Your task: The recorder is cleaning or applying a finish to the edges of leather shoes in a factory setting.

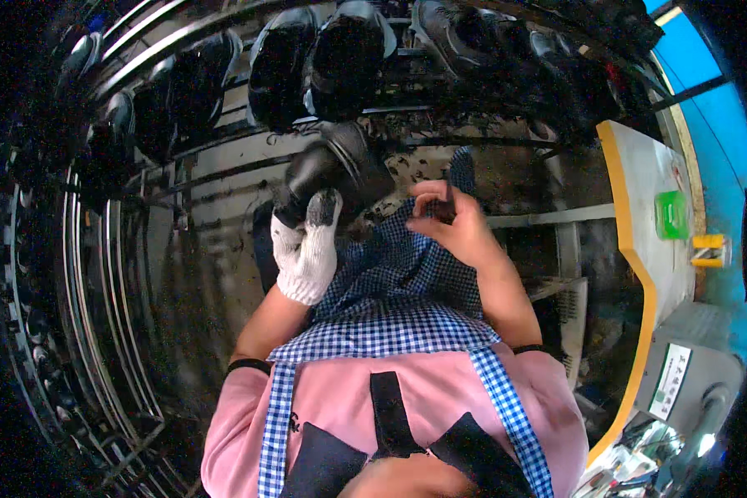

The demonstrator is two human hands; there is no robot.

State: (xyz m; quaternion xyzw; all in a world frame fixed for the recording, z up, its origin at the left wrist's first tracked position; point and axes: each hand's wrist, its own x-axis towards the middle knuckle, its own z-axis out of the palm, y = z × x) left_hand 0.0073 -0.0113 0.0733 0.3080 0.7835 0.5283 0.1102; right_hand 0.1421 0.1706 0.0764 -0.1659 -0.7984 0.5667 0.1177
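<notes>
My left hand [305,257], in a white knit glove with dark-stained fingertips, grips a black shoe [336,166] in front of my apron. The glove's fingers press against the shoe's smooth dark side, and part of them is hidden behind it. To the right of the shoe, apart from it, my bare right hand [461,228] has its fingers curled in toward the thumb. Something small and dark shows between those fingers; its kind is too unclear to name. Below both hands spreads my blue and white checked apron [382,332].
Several black shoes [349,50] stand on a metal rack along the far side. Metal rails [112,282] run down the left. At right is a pale table with a yellow edge [631,241], bearing a green plastic container [671,216] and a grey machine [697,357].
</notes>
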